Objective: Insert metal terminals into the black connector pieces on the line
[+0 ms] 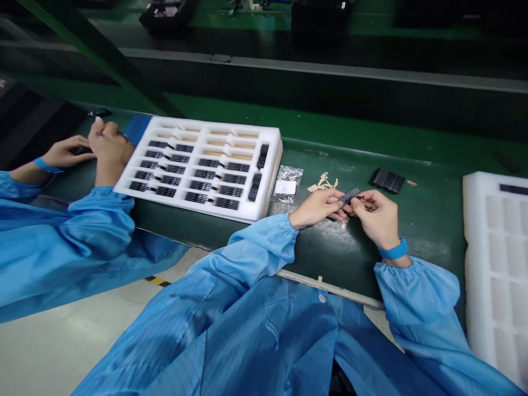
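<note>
My left hand (317, 208) is closed on a small dark, flat, bar-shaped part (350, 194), held above the green tabletop. At the right end of that part, my right hand (378, 215) has its fingers pinched together; a small dark bit shows at the fingertips, too small to name. Just behind my left hand lie several thin beige strips (324, 180). Past my right hand sits a black slotted piece (386, 180), with a small tan strip (411, 182) beside it. Some light scraps partly show under my hands.
A white foam tray (270, 165) holding several black slotted pieces stands left of my hands. Between it and me lies a clear bag with a white label (285, 187). Another white foam tray (476, 258) is at the right edge. A co-worker's hands (109, 146) are at the far left.
</note>
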Demonstrator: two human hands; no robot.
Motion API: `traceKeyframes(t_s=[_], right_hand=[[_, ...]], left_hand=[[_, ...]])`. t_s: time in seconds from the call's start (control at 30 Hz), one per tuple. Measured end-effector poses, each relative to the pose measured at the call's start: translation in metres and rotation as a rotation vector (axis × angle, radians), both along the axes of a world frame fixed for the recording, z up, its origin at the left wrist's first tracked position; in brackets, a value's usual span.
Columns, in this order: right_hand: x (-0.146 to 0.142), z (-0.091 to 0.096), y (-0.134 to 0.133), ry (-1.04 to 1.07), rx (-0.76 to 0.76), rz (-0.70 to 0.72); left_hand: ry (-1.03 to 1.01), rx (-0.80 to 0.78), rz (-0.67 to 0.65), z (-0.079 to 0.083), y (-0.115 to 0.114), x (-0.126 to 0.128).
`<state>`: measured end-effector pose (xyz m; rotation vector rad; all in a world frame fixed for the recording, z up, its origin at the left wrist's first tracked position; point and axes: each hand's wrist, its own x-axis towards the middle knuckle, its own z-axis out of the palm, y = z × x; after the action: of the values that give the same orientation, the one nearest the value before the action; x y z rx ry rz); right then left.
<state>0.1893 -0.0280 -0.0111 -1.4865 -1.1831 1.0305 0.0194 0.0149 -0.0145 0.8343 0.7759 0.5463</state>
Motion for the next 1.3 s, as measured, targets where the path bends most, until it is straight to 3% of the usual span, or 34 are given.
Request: traceKeyframes(t_s=[0.9, 1.3], right_hand=[[0.0019, -0.0051, 0.0006, -0.029, 0.016, 0.010], [0.0001, -0.0029, -0.0008, -0.210, 0.101, 0.004]], left_hand=[[0.032, 0.020, 0.012, 0.0024, -0.0011, 0.0003], [0.025, 0.028, 0.021, -0.0003, -0.0011, 0.0017]])
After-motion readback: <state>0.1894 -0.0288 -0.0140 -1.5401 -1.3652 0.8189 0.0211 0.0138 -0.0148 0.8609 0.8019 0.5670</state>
